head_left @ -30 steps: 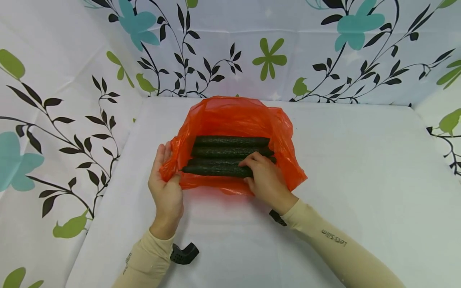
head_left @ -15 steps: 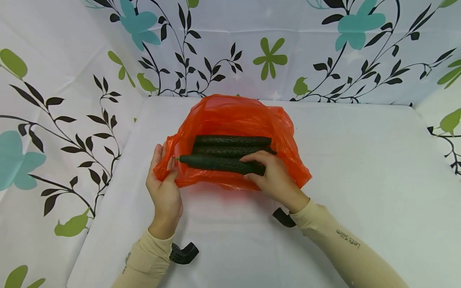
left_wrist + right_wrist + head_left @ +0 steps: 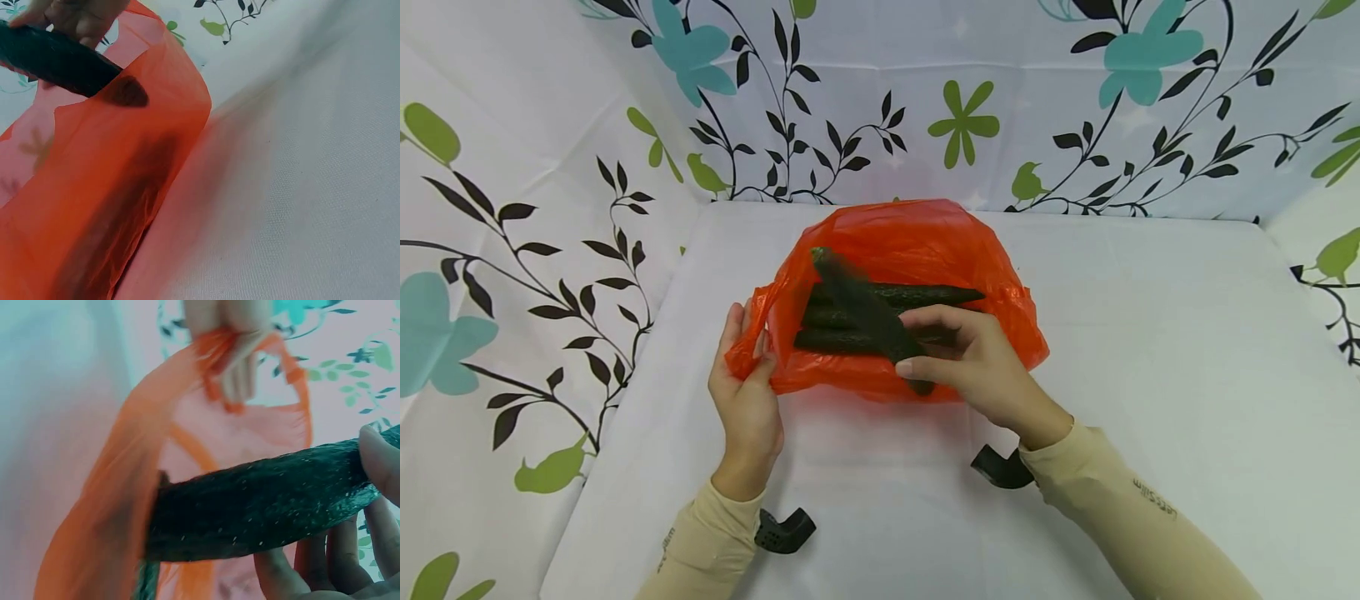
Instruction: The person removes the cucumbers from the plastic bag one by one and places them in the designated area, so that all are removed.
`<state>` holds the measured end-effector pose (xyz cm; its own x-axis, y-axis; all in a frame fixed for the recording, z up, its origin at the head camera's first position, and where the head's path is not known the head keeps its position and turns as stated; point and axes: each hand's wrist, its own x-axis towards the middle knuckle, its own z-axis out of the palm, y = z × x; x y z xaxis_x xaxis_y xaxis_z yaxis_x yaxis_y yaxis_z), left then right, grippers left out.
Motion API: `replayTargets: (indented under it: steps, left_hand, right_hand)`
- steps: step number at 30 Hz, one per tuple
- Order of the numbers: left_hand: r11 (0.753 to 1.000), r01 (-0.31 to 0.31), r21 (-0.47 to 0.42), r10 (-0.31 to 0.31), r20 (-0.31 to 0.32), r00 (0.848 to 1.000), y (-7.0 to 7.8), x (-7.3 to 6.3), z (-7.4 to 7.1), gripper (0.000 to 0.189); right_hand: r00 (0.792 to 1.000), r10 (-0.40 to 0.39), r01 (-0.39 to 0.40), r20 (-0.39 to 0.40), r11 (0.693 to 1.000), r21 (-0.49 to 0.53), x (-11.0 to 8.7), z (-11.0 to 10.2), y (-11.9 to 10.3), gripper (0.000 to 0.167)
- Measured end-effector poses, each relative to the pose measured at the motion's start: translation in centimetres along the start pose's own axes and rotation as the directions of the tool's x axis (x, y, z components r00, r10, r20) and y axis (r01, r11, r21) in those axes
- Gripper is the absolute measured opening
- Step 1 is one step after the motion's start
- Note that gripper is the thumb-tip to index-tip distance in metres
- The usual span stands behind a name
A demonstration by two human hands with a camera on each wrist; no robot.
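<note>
An open red plastic bag (image 3: pixel 925 242) lies on the white-covered table, its mouth toward me. My left hand (image 3: pixel 747 417) grips the bag's left edge between thumb and fingers. My right hand (image 3: pixel 985 367) holds a dark green cucumber (image 3: pixel 868 312) between thumb and fingers near its lower right end. That cucumber slants over the bag's mouth, its far end pointing up and left. Several more cucumbers (image 3: pixel 925 293) lie side by side inside the bag. In the right wrist view the held cucumber (image 3: pixel 256 503) shows bumpy skin, its far part overlapped by the red film.
White cloth covers the table (image 3: pixel 1150 350). Behind and to the left hangs a white curtain (image 3: pixel 880 50) printed with leaves, birds and flowers. A black wrist mount (image 3: pixel 784 531) sits by the left wrist, another (image 3: pixel 1000 467) by the right.
My right hand has lifted the front cucumber from its row and turned it from level to slanting, moving slightly right. The left hand keeps its grip on the bag.
</note>
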<state>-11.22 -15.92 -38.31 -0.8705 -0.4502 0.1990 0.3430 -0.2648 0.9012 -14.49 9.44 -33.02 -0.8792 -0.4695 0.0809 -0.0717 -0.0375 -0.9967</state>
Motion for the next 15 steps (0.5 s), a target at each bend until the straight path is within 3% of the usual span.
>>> replayTargets:
  steps: [6,9,12,15]
  left_hand:
    - [1.000,0.006,-0.002,-0.006,0.004,1.000,0.1,0.0,-0.2,0.065]
    - [1.000,0.007,-0.006,-0.007,0.006,1.000,0.1,0.0,-0.3,0.067]
    - [1.000,0.007,-0.011,-0.007,0.012,1.000,0.1,0.0,-0.3,0.068]
    - [1.000,0.015,-0.001,-0.015,0.016,1.000,0.1,-0.1,-0.2,0.071]
  right_hand:
    - [1.000,-0.010,0.005,0.026,0.979,0.204,-0.7,-0.5,-2.0,0.038]
    - [0.998,-0.018,0.000,0.054,0.952,0.308,-1.1,-1.2,-3.1,0.037]
    - [0.997,-0.036,0.002,0.070,0.899,0.437,-1.6,-2.1,-4.4,0.035]
    - [0.996,-0.075,0.032,0.049,0.804,0.594,-2.2,-3.2,-5.8,0.032]
